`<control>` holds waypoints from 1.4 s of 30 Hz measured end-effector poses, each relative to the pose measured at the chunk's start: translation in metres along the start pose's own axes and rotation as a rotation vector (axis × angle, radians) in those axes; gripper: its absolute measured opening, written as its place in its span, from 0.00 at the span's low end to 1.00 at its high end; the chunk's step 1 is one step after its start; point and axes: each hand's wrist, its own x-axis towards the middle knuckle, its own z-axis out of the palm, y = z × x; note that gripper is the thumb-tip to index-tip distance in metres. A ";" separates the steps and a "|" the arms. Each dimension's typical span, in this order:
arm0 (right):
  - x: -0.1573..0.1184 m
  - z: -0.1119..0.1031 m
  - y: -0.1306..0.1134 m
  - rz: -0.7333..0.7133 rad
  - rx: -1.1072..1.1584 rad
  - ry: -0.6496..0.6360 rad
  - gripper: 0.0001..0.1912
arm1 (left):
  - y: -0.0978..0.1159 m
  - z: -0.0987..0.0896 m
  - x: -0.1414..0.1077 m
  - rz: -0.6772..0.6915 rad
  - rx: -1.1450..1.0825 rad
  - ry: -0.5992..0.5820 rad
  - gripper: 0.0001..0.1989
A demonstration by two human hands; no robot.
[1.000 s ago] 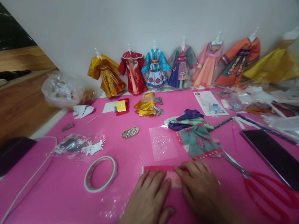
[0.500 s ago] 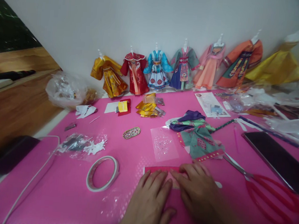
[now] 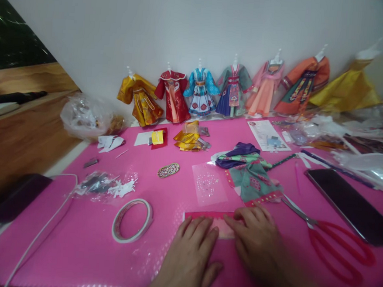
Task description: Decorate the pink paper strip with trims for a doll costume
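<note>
A flat strip of fabric (image 3: pixel 223 228), dark pink along its far edge and pale pink nearer me, lies on the pink tabletop. My left hand (image 3: pixel 192 248) rests palm down on its left part, fingers stretched out and thumb apart. On the right part lies my right hand (image 3: pixel 255 235), its fingers extended and the index finger touching the cloth. Both hands cover much of the strip's ends. Just beyond them are a clear sheet of small rhinestones (image 3: pixel 207 184) and a folded grey-green and purple doll garment (image 3: pixel 254 176).
A roll of tape (image 3: pixel 116 225) lies left of my hands. Red-handled scissors (image 3: pixel 338 245) and a black phone (image 3: pixel 351 207) are at the right. Several dressed doll forms (image 3: pixel 200 91) lean along the wall. A white cable (image 3: pixel 46 225) crosses the left side.
My right hand has slid slightly to the right along the fabric, baring more of the pale pink middle. My left hand stays nearly in place. The view has shifted a little.
</note>
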 end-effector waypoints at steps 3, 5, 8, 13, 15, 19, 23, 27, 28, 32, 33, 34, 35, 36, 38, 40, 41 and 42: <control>-0.002 -0.003 0.000 0.008 -0.007 0.011 0.15 | 0.001 -0.002 0.001 0.002 -0.007 -0.003 0.25; -0.001 -0.005 -0.002 0.018 -0.003 0.007 0.14 | 0.002 -0.002 0.002 -0.004 -0.011 0.000 0.25; 0.001 -0.006 -0.007 0.026 -0.010 0.008 0.13 | 0.002 -0.002 0.001 -0.014 -0.014 0.002 0.24; 0.002 0.000 -0.011 0.007 -0.023 0.033 0.18 | -0.001 0.002 -0.001 0.001 0.011 0.035 0.25; 0.001 0.006 -0.010 0.002 -0.023 0.056 0.17 | -0.003 0.003 -0.002 0.025 0.042 0.064 0.26; 0.000 0.016 -0.006 -0.035 -0.031 0.150 0.15 | -0.011 0.007 -0.003 0.100 0.146 0.148 0.25; 0.002 0.019 -0.003 -0.070 -0.025 0.179 0.18 | -0.022 0.024 -0.002 0.135 0.195 0.212 0.27; 0.008 0.014 -0.003 -0.045 0.035 0.125 0.09 | -0.033 0.044 -0.004 0.153 0.188 0.295 0.30; 0.011 0.012 -0.003 -0.027 0.053 0.100 0.10 | -0.034 0.046 -0.005 0.152 0.186 0.288 0.30; 0.029 0.004 -0.002 0.016 0.064 -0.025 0.10 | -0.034 0.041 -0.007 0.148 0.190 0.215 0.30; 0.034 0.002 -0.002 0.022 0.061 -0.058 0.10 | -0.034 0.038 -0.007 0.145 0.198 0.208 0.30; 0.039 0.000 -0.002 0.032 0.061 -0.092 0.09 | -0.033 0.037 -0.007 0.144 0.207 0.204 0.31; 0.042 -0.002 -0.003 0.043 0.061 -0.119 0.09 | -0.033 0.035 -0.007 0.143 0.213 0.205 0.31; 0.045 -0.003 -0.003 0.052 0.063 -0.138 0.08 | -0.033 0.035 -0.006 0.144 0.216 0.208 0.31; 0.049 -0.003 -0.003 0.060 0.068 -0.158 0.08 | -0.032 0.035 -0.006 0.146 0.210 0.216 0.31; 0.049 0.000 -0.002 0.058 0.068 -0.161 0.08 | -0.032 0.035 -0.006 0.139 0.203 0.223 0.31; 0.048 0.002 -0.001 0.056 0.069 -0.158 0.09 | -0.031 0.035 -0.006 0.132 0.204 0.216 0.31; 0.047 0.003 -0.001 0.053 0.073 -0.155 0.09 | -0.031 0.035 -0.006 0.127 0.206 0.204 0.31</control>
